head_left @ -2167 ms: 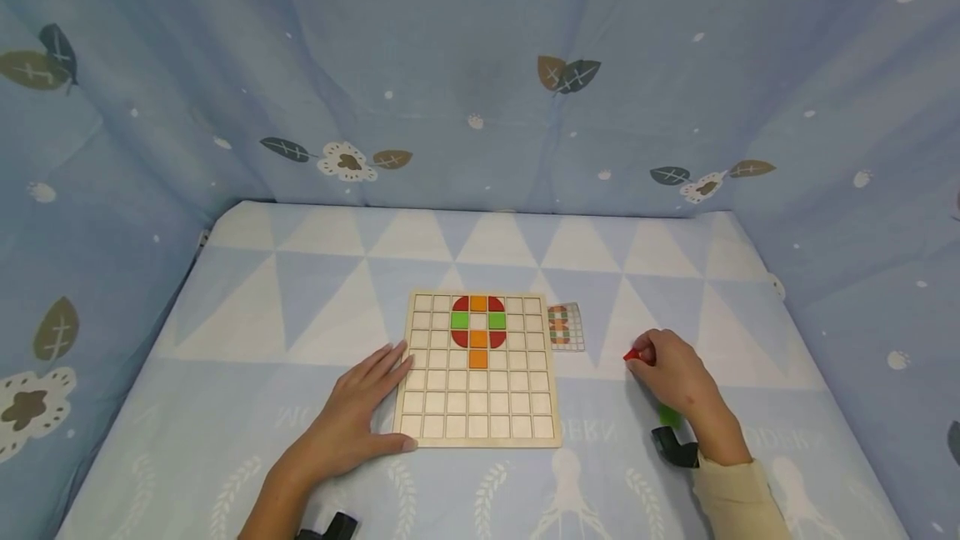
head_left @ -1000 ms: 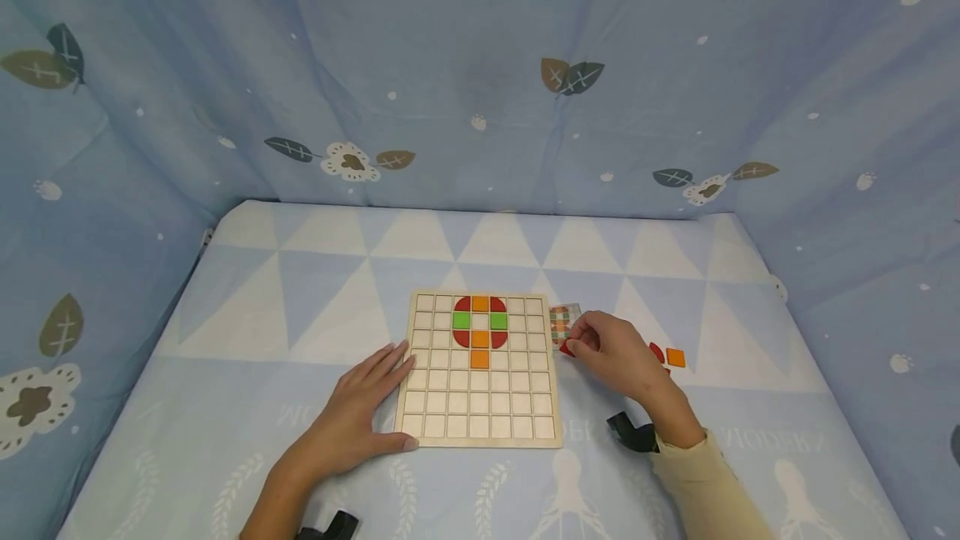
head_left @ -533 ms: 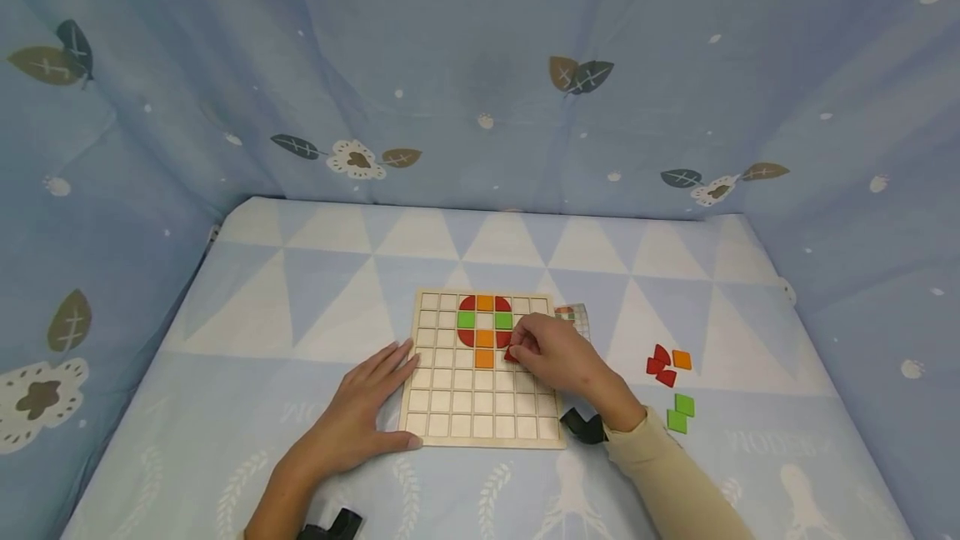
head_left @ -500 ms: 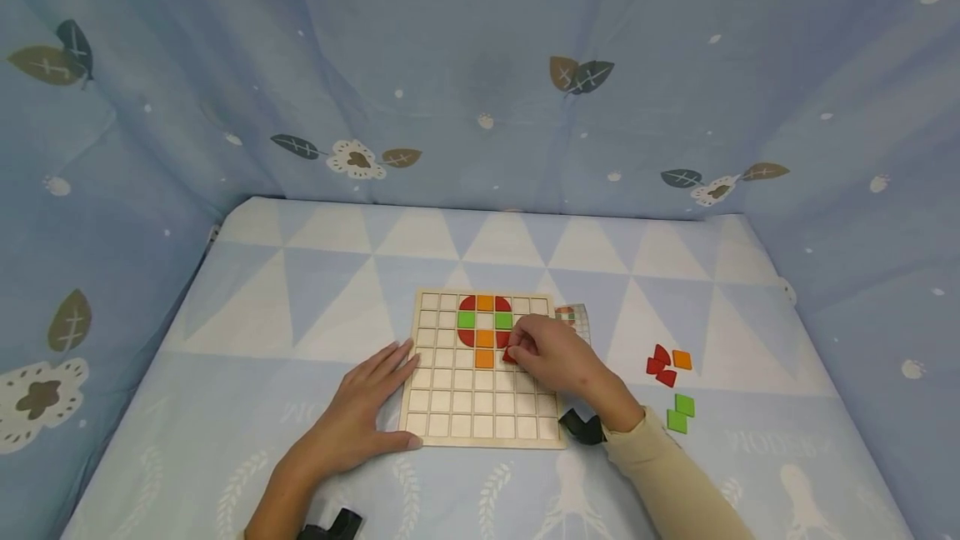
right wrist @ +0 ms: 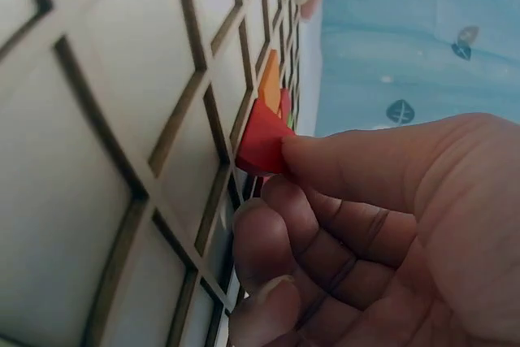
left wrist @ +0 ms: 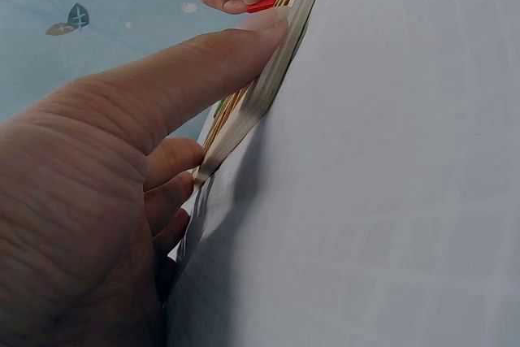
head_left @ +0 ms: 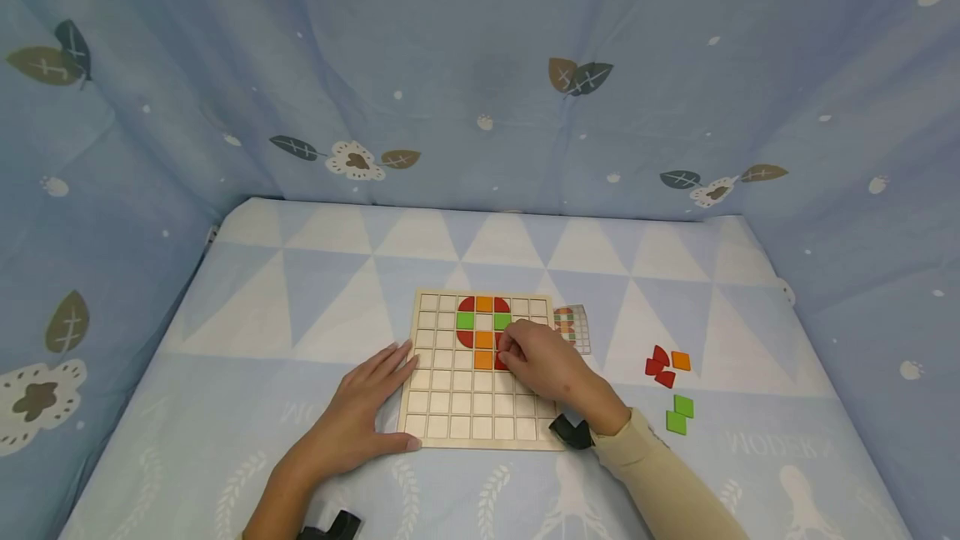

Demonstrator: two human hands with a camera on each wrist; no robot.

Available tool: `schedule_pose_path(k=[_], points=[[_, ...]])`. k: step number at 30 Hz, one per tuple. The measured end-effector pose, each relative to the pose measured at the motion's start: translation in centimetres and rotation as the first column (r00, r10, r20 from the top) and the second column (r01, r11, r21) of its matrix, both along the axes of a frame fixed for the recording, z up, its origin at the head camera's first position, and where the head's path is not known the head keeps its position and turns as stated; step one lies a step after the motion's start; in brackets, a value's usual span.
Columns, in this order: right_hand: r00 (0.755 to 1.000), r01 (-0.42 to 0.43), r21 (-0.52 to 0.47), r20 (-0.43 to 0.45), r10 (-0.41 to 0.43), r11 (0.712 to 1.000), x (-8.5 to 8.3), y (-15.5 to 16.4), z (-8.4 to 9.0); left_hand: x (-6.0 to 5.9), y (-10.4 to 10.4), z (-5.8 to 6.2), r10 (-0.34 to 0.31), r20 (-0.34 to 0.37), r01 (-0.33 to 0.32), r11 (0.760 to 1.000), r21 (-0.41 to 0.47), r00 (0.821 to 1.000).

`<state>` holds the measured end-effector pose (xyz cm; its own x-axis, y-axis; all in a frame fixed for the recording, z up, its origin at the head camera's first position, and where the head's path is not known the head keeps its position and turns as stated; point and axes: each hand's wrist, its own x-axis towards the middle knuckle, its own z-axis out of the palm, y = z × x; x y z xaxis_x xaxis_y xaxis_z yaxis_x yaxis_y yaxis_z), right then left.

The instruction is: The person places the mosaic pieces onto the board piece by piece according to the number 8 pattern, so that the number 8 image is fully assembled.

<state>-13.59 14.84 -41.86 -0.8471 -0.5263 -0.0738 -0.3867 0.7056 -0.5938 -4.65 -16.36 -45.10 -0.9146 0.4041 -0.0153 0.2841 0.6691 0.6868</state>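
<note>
A wooden grid board [head_left: 450, 425] lies on the table with red, orange and green tiles set in its upper middle cells. My right hand [head_left: 546, 361] pinches a red quarter-circle tile [right wrist: 264, 140] between thumb and fingers, right at a cell beside the lowest orange tile [head_left: 484, 359]. In the right wrist view the tile's edge sits at the grid's slats, slightly tilted. My left hand [head_left: 362, 407] rests against the board's left side with fingers extended, its thumb [left wrist: 236, 50] at the near corner edge.
Right of the board lie loose red tiles [head_left: 660, 354], an orange tile [head_left: 681, 361] and green tiles [head_left: 677, 422]. A printed pattern card [head_left: 576, 330] lies beside the board's upper right edge, partly behind the right hand. Blue patterned curtains [head_left: 480, 73] surround the table.
My right hand has carried the red tile leftward from the loose pile, past the card and onto the board beside the lowest orange tile. My left hand has stayed at the board's edge.
</note>
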Motion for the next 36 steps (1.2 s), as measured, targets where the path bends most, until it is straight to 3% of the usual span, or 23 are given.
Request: schedule_pose_path(k=[20, 30, 36], points=[[0.989, 0.019, 0.121, -0.150, -0.001, 0.992, 0.9, -0.4, -0.3, -0.2, 0.1, -0.2, 0.007, 0.002, -0.007, 1.000, -0.016, 1.000], [0.986, 0.093, 0.035, -0.145, -0.087, 0.995, 1.4, 0.8, -0.2, -0.1, 0.0, -0.1, 0.007, -0.004, -0.007, 1.000, -0.024, 1.000], [0.973, 0.199, 0.019, -0.122, -0.195, 0.980, 1.8, 3.7, 0.1, 0.0, 0.1, -0.1, 0.001, -0.018, -0.002, 1.000, -0.022, 1.000]])
